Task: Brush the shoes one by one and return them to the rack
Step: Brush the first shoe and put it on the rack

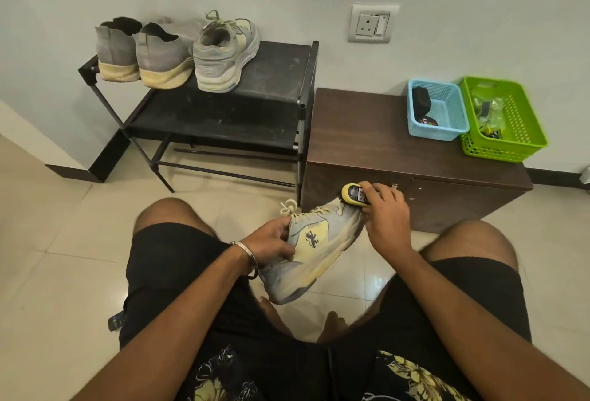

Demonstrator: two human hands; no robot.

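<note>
Held shoe: a grey and pale-yellow sneaker (314, 249) is held in the air between the person's knees, above the tiled floor (64, 241), toe pointing up and away toward the cabinet, sole facing right and down.
Left hand: the left hand (271, 245) grips the sneaker at its collar and heel, fingers curled round it; a metal bangle (244, 249) sits on the wrist.
Right hand: the right hand (383, 218) is clamped round a yellow brush (354, 194), whose bristles touch the sneaker's toe.
Rack: the black shoe rack (271, 81) stands against the wall; on its top shelf are two grey slip-on shoes (140, 49) and a matching sneaker (223, 52), heels toward the camera.
Cabinet: a brown cabinet (367, 145) stands just beside the rack on its right.
Baskets: a blue basket (447, 107) and a green basket (510, 119) sit side by side on the cabinet top, each holding small items.
</note>
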